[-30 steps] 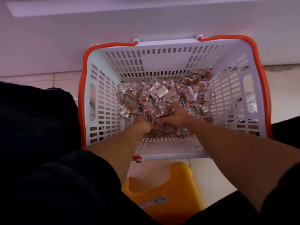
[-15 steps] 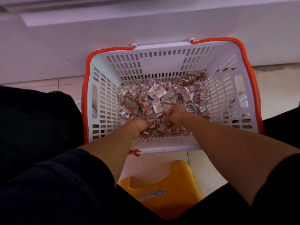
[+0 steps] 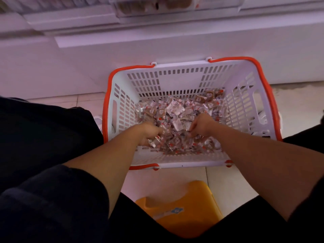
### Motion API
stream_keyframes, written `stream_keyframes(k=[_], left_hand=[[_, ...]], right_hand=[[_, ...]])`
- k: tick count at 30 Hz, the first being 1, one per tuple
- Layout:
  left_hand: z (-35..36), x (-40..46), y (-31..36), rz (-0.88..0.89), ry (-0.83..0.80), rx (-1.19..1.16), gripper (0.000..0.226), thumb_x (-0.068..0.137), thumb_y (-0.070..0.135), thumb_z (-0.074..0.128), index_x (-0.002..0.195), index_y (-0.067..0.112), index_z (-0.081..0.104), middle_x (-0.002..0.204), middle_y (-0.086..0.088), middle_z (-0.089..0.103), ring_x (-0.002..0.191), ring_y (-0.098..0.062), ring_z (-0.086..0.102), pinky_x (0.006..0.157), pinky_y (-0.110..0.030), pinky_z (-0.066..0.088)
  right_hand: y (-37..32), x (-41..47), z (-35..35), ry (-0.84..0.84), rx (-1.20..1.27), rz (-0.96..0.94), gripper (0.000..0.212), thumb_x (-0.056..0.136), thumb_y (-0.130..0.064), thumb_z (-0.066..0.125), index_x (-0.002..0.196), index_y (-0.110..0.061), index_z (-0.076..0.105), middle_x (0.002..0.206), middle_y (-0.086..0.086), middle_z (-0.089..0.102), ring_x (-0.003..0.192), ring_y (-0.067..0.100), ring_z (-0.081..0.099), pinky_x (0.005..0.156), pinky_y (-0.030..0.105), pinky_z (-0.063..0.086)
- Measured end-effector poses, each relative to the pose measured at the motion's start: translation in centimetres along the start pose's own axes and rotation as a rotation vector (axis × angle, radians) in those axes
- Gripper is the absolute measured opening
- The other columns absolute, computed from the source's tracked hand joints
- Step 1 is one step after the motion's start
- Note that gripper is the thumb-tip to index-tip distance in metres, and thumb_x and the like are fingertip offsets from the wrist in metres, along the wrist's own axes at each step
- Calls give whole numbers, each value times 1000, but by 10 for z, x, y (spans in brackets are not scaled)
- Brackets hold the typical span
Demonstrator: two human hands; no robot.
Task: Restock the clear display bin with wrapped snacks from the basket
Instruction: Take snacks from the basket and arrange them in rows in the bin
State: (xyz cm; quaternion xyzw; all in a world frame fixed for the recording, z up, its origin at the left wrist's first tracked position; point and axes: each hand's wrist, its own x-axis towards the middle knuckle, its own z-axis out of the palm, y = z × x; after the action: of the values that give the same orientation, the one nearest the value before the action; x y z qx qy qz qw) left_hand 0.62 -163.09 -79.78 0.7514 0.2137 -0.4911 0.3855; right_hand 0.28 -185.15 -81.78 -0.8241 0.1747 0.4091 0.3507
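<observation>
Your left hand point(image 3: 149, 133) and right hand point(image 3: 201, 128) curl around crinkly clear-wrapped snacks point(image 3: 177, 109) inside the slotted white plastic basket point(image 3: 177, 79) — hands now farther apart than before — blurred clear bin point(image 3: 156, 5) above.

Basket point(image 3: 175, 81) was open on top, nothing over it. Its four slotted walls boxed in any sideways move; orange rim point(image 3: 107, 109) ran along left and right edges. Snacks point(image 3: 177, 111) covered the basket floor wall to wall, piled higher toward the far right corner. Left hand point(image 3: 149, 133) and right hand point(image 3: 201, 127) sat in the near half of the basket with a gap between them; both forearms crossed over the near wall. Shelf base point(image 3: 175, 46) stood right behind the basket's far wall. Yellow stool point(image 3: 184, 207) sat just short of the near wall, between the legs.
</observation>
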Motion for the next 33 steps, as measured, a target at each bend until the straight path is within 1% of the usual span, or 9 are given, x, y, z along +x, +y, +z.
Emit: stream_keyframes(k=[2,5,9,12,16,20,25,30,33], left_hand=[[-9,-13,14,67,-34,-28,22,93,7,63,115,1,62,110,-19,65,70,-22,67,50,-29,53],[-27,-46,43,158,-143,-46,37,92,-2,60,127,9,56,117,-18,60,83,-25,70,62,-38,60],[-56,-104,86,290,-243,186,45,94,-4,55,135,13,51,130,-18,53,113,-33,60,77,-47,60],[-71,-146,109,382,-260,329,36,93,-8,52,122,12,57,116,-26,64,103,-39,68,81,-53,59],[-91,-177,127,478,-149,477,33,95,-5,51,120,15,58,96,-8,64,85,-25,70,77,-49,61],[-100,-179,143,535,-91,386,33,96,-4,50,122,16,55,104,-11,62,77,-17,65,76,-43,61],[-92,-163,159,582,-135,270,47,95,-11,48,130,21,49,118,-17,62,81,-19,60,80,-44,58],[-71,-133,144,517,-91,390,52,93,-14,43,131,22,46,113,-12,63,82,-20,64,79,-42,55],[-57,-116,124,450,-114,494,51,90,-12,39,126,22,49,111,-11,64,79,-21,61,57,-34,50]], right_hand=[[-5,-7,-12,-18,2,-66,17,74,-4,83,87,-1,72,73,10,68,55,19,66,45,32,57],[-17,-19,-31,-49,-70,-161,16,78,-2,79,77,-9,65,68,8,64,53,15,63,40,28,54],[-43,-40,-54,-55,-147,-265,19,80,-2,77,71,-9,62,66,9,65,52,15,62,39,19,48],[-68,-64,-69,-24,-162,-353,19,76,1,80,71,-5,62,74,19,69,56,20,66,39,21,48],[-105,-95,-99,4,-217,-442,20,77,7,76,92,-5,69,82,20,73,61,22,67,46,22,50],[-133,-129,-138,7,-335,-584,22,83,8,67,98,-7,76,84,10,76,74,15,66,67,25,51],[-141,-146,-166,88,-355,-686,25,78,12,69,90,-9,77,75,4,75,68,8,70,66,21,55],[-113,-100,-123,170,-324,-554,27,78,14,63,92,-5,77,82,7,74,58,0,63,58,14,48],[-82,-55,-73,85,-522,-421,21,85,4,62,101,-2,74,96,10,74,83,15,71,72,26,56]])
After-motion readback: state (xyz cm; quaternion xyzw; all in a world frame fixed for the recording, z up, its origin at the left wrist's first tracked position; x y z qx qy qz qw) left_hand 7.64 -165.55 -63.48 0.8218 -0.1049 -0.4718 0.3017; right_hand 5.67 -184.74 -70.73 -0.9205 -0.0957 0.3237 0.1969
